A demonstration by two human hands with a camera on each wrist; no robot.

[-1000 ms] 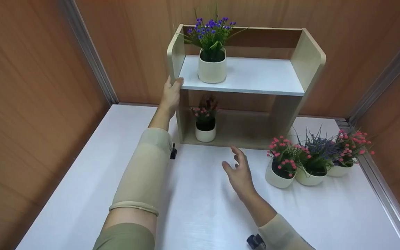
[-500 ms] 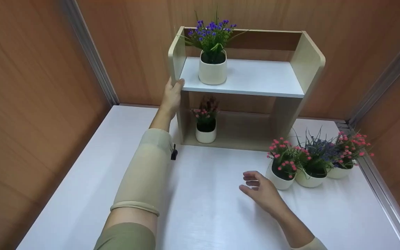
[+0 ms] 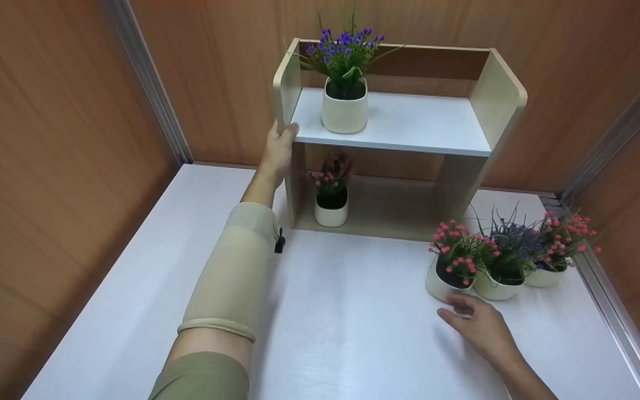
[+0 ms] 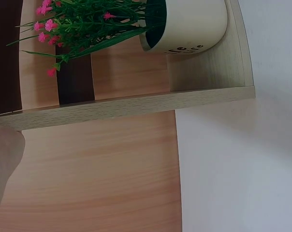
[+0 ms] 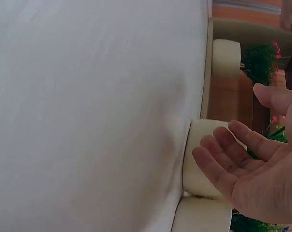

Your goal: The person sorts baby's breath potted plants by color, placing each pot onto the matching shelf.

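My left hand grips the left side panel of a two-tier wooden shelf, its thumb at the front edge by the upper board. In the left wrist view only part of that hand shows beside the panel. My right hand is just in front of a pink-flowered potted plant on the table. The right wrist view shows its fingers relaxed and spread before the white pot, holding nothing. A purple-flowered potted plant stands on the upper board, at the left. Below it, another pink-flowered potted plant stands in the lower compartment.
A blue-purple potted plant and one more pink-flowered potted plant stand close together on the right of the white table. Wooden panels rise at the left, back and right, with metal strips along their corners.
My right hand has moved right and toward the front, from before the shelf to the nearest pink-flowered potted plant. The left hand keeps its grip on the shelf.
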